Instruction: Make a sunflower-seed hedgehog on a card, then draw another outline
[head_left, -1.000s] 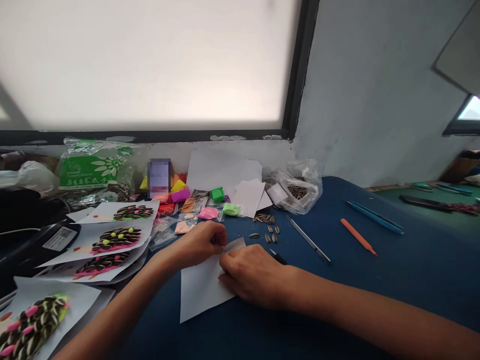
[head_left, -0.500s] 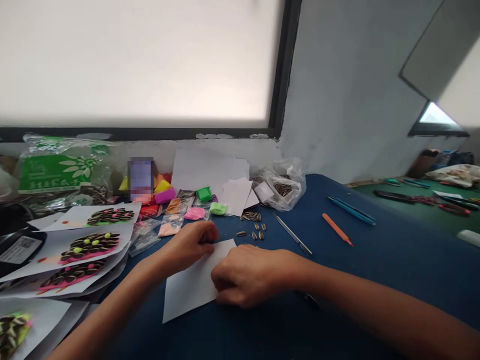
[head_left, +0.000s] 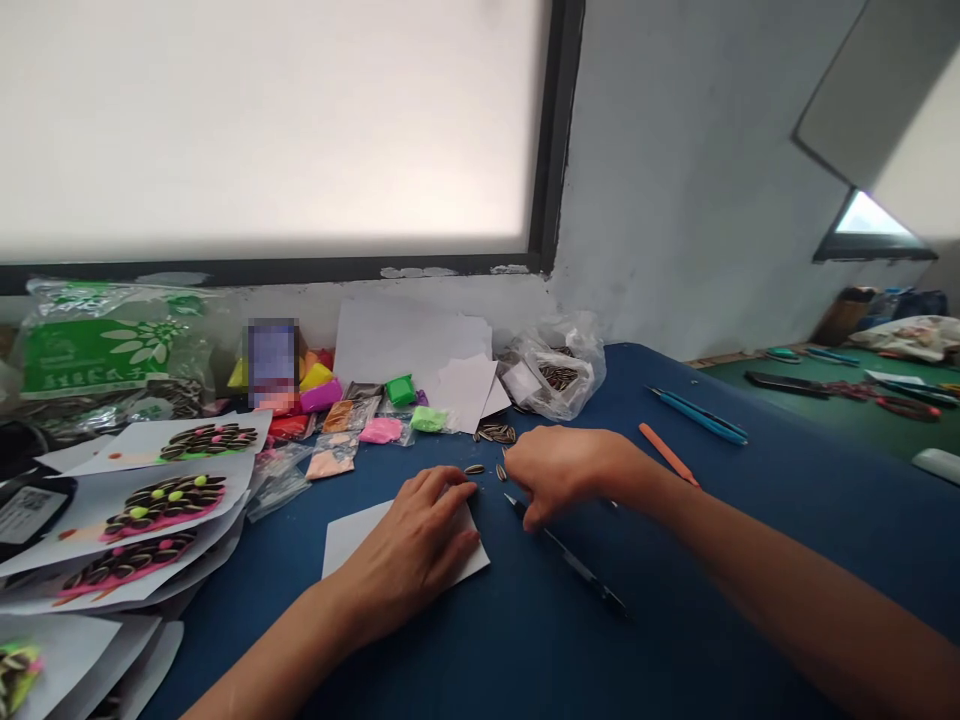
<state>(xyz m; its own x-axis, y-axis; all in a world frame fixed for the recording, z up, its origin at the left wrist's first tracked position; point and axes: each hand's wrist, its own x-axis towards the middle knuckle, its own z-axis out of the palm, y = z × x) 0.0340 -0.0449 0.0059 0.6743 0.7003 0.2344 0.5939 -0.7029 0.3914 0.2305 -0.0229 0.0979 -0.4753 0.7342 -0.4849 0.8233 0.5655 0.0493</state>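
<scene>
My left hand rests on the folded-looking white paper, fingers loosely spread and pressing near its right side. To its right, my right hand is low over the table with curled fingers; the fingertips are hidden, and what they hold, if anything, cannot be made out. Under its thumb lies a dark pen, slanting toward the lower right. A few striped sunflower seeds lie between the hands. A slim silver tool lies mostly covered by my right hand, only its end showing.
Cards with seed-and-clay hedgehog shapes are piled at left. Behind are colourful clay packets, white sheets and a plastic bag of seeds. An orange marker and blue tweezers lie at right.
My right hand has left the paper and moved right and up, over the seeds and silver tool. My left hand has come down flat on the paper. The dark pen now shows.
</scene>
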